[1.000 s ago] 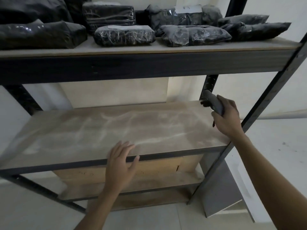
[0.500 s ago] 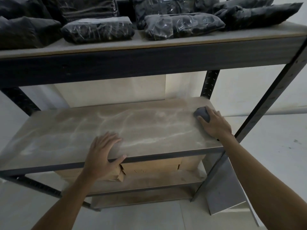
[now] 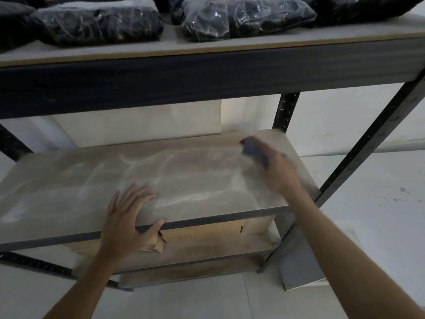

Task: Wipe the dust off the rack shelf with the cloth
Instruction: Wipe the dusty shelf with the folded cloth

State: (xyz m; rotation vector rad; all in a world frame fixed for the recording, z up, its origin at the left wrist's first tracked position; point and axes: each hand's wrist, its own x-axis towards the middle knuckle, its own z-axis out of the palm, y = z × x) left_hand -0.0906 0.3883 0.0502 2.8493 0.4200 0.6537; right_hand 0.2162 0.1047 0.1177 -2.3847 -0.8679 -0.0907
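The middle rack shelf [image 3: 184, 176] is a pale wooden board streaked with light dust. My right hand [image 3: 279, 171], blurred by motion, holds a dark grey cloth [image 3: 253, 150] down on the shelf near its back right corner. My left hand [image 3: 125, 224] rests on the shelf's front edge, fingers spread flat on the board and thumb over the dark front rail.
The top shelf [image 3: 207, 46] carries several black plastic-wrapped packages [image 3: 99, 24]. Dark metal uprights [image 3: 372, 143] frame the right side. Cardboard [image 3: 207, 233] lies on the lower shelf. A grey panel [image 3: 299, 268] leans by the rack's right foot on the pale floor.
My right hand brought the cloth down from beside the right post onto the shelf and is sliding it leftward along the back. My left hand shifted left along the front edge.
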